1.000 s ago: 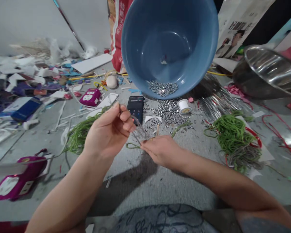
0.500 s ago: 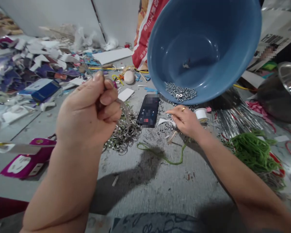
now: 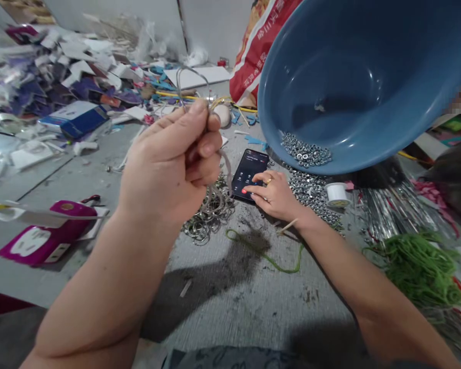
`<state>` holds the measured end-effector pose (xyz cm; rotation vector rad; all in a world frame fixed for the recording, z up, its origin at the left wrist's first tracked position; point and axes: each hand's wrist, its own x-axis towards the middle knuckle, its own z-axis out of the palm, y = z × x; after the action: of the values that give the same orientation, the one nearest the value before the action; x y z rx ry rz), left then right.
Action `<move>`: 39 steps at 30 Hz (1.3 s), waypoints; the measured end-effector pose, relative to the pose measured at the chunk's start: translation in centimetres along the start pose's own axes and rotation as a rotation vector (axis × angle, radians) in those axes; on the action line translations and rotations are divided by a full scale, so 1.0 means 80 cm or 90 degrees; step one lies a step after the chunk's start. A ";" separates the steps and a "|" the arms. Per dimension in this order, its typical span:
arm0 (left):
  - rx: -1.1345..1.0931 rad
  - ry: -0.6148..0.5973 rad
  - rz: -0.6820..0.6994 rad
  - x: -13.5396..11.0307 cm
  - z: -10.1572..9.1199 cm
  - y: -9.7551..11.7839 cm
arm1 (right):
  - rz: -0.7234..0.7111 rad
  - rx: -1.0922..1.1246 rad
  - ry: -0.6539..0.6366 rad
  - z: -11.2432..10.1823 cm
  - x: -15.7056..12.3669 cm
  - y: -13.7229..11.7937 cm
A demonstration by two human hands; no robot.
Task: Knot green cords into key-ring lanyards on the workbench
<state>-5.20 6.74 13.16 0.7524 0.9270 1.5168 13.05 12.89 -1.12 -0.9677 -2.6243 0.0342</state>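
Note:
My left hand [image 3: 169,159] is raised and closed around a thin grey cord [image 3: 194,69]. A loop of it stands up above the thumb, and another strand hangs below the fingers. My right hand [image 3: 274,195] reaches over a smartphone [image 3: 249,163] lying on the table, holding nothing. Its fingers are partly stretched and apart, over the lower part of the lit screen near a red button; whether they press it I cannot tell. Beneath my left hand lies a pile of metal rings and cord [image 3: 207,215]. Small metal nuts or beads [image 3: 311,192] are spread beside my right hand.
A tilted blue basin [image 3: 346,118] holds more small metal pieces. Nearby are a white thread spool [image 3: 337,195], green cord [image 3: 418,266], a loose green strand [image 3: 271,261], a magenta device [image 3: 42,238], a blue box [image 3: 75,120] and heaped scraps [image 3: 72,66] at left.
My right hand has moved left from beside the metal pieces onto the phone. The cord loop now shows above my left hand. The whole view has shifted slightly.

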 end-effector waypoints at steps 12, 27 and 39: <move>0.016 -0.034 0.008 0.000 -0.002 -0.003 | -0.002 -0.005 -0.019 0.002 0.000 -0.006; 0.005 -0.039 -0.002 -0.003 0.000 -0.002 | 0.027 0.024 0.042 -0.007 -0.003 0.006; -0.001 -0.042 -0.002 -0.013 0.009 -0.011 | 0.125 0.156 -0.034 -0.120 -0.113 -0.001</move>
<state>-4.00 5.82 12.81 0.7946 0.8778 1.4813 22.53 6.17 5.12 -1.1428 -2.4863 0.4231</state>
